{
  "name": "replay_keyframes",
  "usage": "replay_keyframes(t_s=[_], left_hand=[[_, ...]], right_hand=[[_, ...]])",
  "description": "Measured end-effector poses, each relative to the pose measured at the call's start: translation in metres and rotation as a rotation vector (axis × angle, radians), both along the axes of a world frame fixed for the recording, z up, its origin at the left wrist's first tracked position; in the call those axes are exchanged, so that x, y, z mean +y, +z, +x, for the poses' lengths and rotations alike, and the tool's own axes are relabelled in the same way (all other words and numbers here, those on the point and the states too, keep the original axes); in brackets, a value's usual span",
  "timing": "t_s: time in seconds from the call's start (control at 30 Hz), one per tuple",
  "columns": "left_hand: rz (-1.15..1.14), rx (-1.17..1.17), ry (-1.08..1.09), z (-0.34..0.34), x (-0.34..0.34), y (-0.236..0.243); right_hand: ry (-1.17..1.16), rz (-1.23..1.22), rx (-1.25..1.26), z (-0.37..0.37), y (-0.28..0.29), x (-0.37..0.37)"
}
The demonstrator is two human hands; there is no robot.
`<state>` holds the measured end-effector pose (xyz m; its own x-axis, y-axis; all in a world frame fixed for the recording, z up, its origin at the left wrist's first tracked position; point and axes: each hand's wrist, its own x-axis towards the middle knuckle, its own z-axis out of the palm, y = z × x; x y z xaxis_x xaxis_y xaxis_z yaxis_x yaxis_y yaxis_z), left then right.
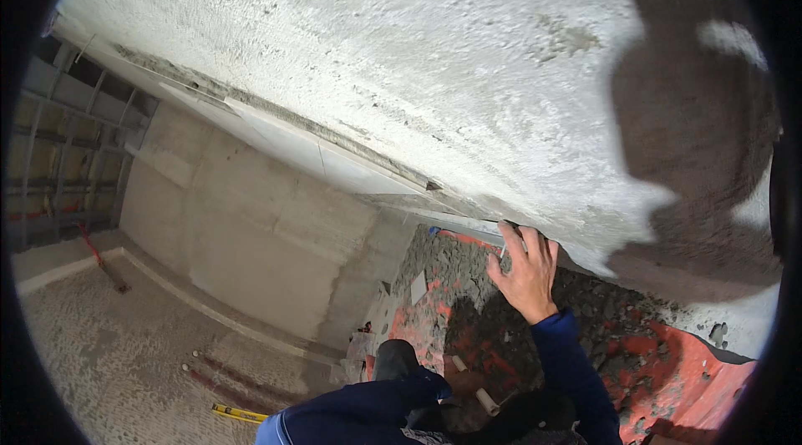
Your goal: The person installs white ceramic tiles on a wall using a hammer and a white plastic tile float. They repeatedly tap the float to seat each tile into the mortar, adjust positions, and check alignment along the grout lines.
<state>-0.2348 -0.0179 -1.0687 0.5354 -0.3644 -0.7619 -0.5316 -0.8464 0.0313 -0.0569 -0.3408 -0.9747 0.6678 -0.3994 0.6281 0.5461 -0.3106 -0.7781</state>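
My right hand [528, 276], in a blue sleeve, reaches to the lower part of a rough whitish wall [468, 94]. Its fingers are spread and bent, with the tips at a narrow edge along the wall. A thin white sliver shows by the thumb; I cannot tell what it is. My left hand [469, 385] lies in shadow at the bottom, past a blue cuff. It looks closed round a pale rounded handle [487, 402], whose tool end is hidden in the dark. Smooth white tiles [284, 138] run along the wall to the left.
Grey mortar crumbs [468, 265] lie over red sheeting [693, 370] below the wall. A rounded dark grey thing [396, 358] sits beside my left sleeve. A yellow spirit level [239, 413] and red pipes [225, 386] are at lower left. Metal framing [63, 136] stands far left.
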Motion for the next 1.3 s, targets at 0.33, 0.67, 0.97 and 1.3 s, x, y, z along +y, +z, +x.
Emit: replay_keyframes(t_s=[0.33,0.67,0.97,1.3], left_hand=[[-0.134,0.161,0.133,0.019,0.014,-0.005],[-0.104,0.025,0.197,0.102,0.016,0.056],[0.101,-0.150,0.385,0.165,0.080,0.035],[-0.190,-0.111,0.413,0.208,0.140,-0.038]], right_hand=[[-0.026,-0.001,0.093,-0.004,0.007,0.008],[-0.123,0.029,0.120,-0.004,0.004,0.027],[-0.136,-0.017,0.180,-0.003,0.012,0.033],[0.013,-0.072,0.342,-0.018,0.020,0.024]])
